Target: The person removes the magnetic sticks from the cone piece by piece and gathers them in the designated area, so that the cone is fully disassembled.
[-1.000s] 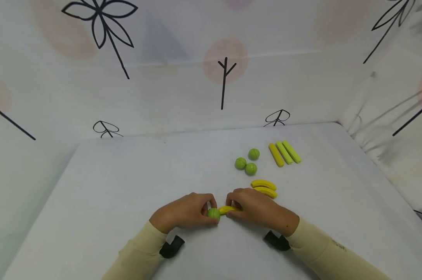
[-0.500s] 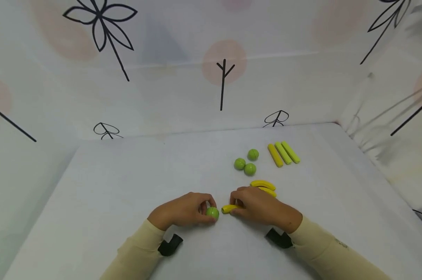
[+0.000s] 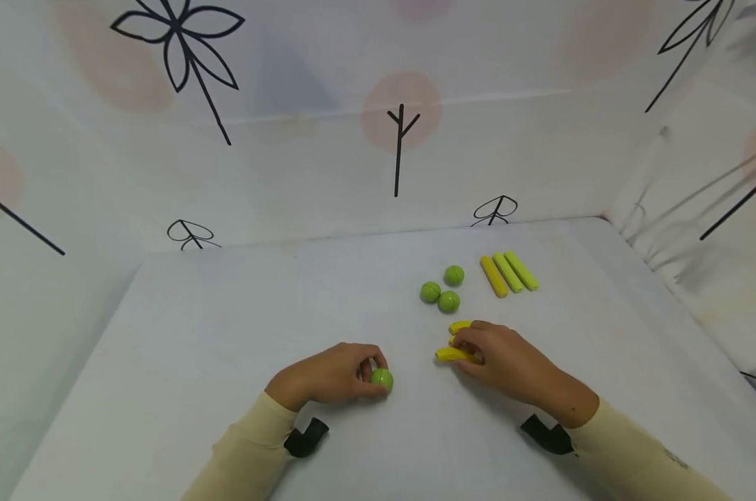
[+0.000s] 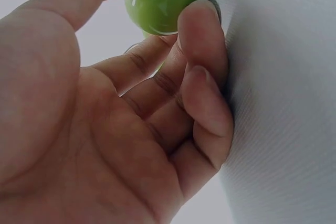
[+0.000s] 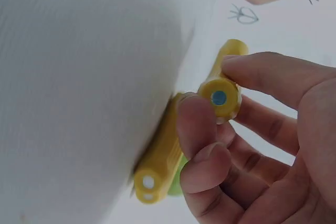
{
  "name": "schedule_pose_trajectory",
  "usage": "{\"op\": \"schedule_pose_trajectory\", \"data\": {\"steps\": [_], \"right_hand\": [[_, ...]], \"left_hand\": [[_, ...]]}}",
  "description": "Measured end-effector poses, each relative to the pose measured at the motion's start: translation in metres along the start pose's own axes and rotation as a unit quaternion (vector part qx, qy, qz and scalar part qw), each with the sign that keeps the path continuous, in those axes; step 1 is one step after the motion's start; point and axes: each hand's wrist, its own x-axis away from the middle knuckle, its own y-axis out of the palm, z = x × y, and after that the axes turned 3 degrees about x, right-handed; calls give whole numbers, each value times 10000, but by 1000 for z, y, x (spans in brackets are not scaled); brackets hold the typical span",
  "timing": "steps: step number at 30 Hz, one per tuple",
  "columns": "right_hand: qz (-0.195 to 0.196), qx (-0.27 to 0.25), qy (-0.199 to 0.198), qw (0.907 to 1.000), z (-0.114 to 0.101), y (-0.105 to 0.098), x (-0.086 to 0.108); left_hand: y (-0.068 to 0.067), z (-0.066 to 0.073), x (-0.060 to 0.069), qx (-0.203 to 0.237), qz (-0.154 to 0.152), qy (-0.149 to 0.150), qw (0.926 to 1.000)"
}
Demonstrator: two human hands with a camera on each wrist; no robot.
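My left hand (image 3: 328,376) holds a small green ball (image 3: 382,379) with a seam line between thumb and fingers, at the table's front middle. The left wrist view shows the glossy ball (image 4: 160,1) at the fingertips. To the right, my right hand (image 3: 509,362) pinches a yellow toy banana (image 3: 451,354). In the right wrist view the held banana (image 5: 230,109) points its blue-dotted end at the camera. Two more toy bananas lie just behind it, partly covered by the hand; the rear banana (image 3: 459,327) shows its left end.
Behind the bananas, several things lie on the white table (image 3: 259,306): a cluster of three green balls (image 3: 449,301), then a darker yellow stick (image 3: 493,277) and two yellow-green sticks (image 3: 521,271) side by side. White patterned cloth (image 3: 303,174) stands behind the table.
My right hand has carried its banana rightward and slightly back, away from the green ball and up beside the other two bananas. The left hand stays put with its ball.
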Motion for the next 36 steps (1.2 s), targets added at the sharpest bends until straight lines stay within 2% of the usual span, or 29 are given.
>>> {"op": "schedule_pose_trajectory", "data": {"steps": [3,9,13,22,25,28,32,36], "right_hand": [[27,169,118,9998,3,-2,2],[-162,376,317,9987,11,-1,2],[-240,362,272,9987,15,1,3],[-136,487,142,9986,18,3,2],[-130,447,125,9988,18,3,3],[-174,439,131,9988,18,4,3],[-165,510,184,9984,18,5,4],[-115,547,178,9983,19,3,5]], "left_hand": [[0,0,0,15,-5,-22,10000],[0,1,0,79,-11,-116,9999],[0,1,1,119,-32,-93,9999],[-1,1,0,82,62,-72,9999],[-1,2,-2,39,343,-23,9994],[-2,9,-10,-120,846,45,9963],[-6,25,-31,-662,1549,28,9857],[-9,38,-55,-1165,1925,-218,9741]]}}
